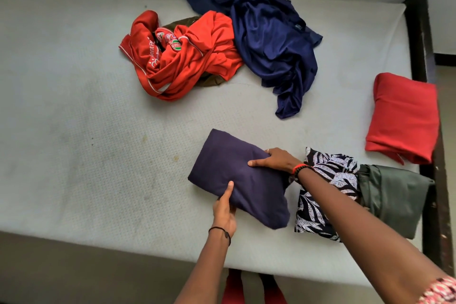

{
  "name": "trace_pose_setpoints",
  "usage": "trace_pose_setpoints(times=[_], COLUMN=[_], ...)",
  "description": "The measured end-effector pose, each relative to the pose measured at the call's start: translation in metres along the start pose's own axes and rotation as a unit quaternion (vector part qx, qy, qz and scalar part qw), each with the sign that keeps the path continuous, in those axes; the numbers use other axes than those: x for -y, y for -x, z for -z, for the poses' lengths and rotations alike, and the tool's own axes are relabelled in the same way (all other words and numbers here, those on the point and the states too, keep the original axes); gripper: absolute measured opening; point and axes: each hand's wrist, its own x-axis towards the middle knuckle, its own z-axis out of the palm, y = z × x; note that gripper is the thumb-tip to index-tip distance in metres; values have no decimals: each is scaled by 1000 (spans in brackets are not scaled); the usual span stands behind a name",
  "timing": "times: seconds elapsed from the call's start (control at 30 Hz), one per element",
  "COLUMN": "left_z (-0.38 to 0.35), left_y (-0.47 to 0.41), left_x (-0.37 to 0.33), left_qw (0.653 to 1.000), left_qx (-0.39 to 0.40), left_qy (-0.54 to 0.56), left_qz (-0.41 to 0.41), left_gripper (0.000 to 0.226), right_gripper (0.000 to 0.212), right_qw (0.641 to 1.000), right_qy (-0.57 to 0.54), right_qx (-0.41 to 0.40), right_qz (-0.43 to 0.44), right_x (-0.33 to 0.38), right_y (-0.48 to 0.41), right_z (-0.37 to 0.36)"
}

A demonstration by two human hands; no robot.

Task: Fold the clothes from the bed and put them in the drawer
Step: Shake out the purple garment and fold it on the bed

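Olive-brown garment [183, 22]: mostly buried under the red jersey [187, 57]; its type cannot be told.
Jersey lettering [148, 50]: folded in on itself, only partly legible.
Navy shirt [271, 39], neck label [299, 27]: too small to read.
Left grip [224, 212]: fingers hidden beneath the folded purple garment [237, 175].
Patterned garment [308, 215]: partly covered by the right forearm [357, 217].
Bed [74, 131]: cut off at the left edge.
Pink-patterned sleeve [441, 289]: cut by the bottom right corner.

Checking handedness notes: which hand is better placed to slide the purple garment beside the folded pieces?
Likely the right hand: it grips the purple garment at the edge nearest the patterned piece; the left hand holds the opposite side.
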Motion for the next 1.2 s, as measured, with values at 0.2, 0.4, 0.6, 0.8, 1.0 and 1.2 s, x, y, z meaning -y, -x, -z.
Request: trace_pose_setpoints(times=[0.2,0.4,0.6,0.8,1.0,1.2], left_z=[8,9,-14,-71,-124,-144], left_y=[-6,-4,22,51,65,53], left_x=[-4,-4,-27,-31,7,56], left_qw=[999,1000,995,975,943,925], left_qx=[27,15,17,63,146,162], left_qy=[-36,-1,-61,-178,-273,-329], left_qz=[-21,-26,-84,-114,-120,-101], left_gripper=[48,38,40,32,27,30], right_gripper=[62,58,44,35,34,31], right_qw=[996,993,960,897,825,777], right_qy=[-93,-81,-276,-418,-517,-571], right_qx=[8,59,-15,-143,-229,-256], right_qz=[10,60,47,18,-14,-64], right_x=[0,5,-12,-51,-109,-160], right_y=[-4,-1,53,119,166,165], right_z=[5,9,11,24,30,15])
